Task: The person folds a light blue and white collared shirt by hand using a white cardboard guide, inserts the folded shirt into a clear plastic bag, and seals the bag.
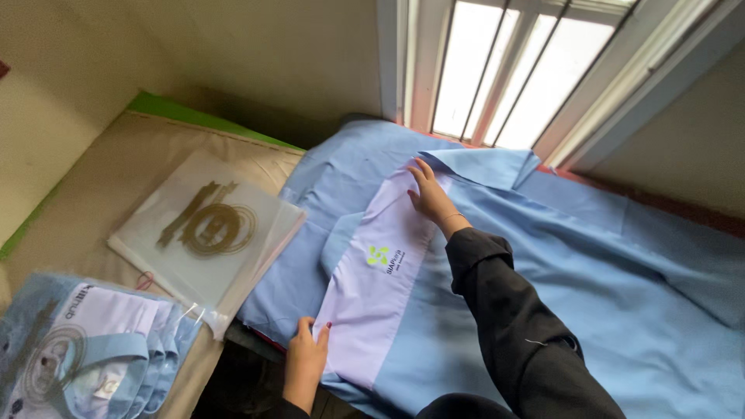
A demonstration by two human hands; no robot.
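A light blue shirt (543,256) lies spread on the work surface, collar toward the window. A pale lilac card insert (380,271) with a small green mark lies on the shirt. My right hand (429,194), in a black sleeve, presses flat on the card's upper end near the collar (485,164). My left hand (306,355) pinches the card's lower left corner with the shirt edge. Neither hand lifts anything off the surface.
A stack of clear plastic bags (206,233) with a gold printed emblem lies left of the shirt on a beige mat (85,194). Several packed, folded blue shirts (85,349) sit at the lower left. A barred window (512,70) and walls close the far side.
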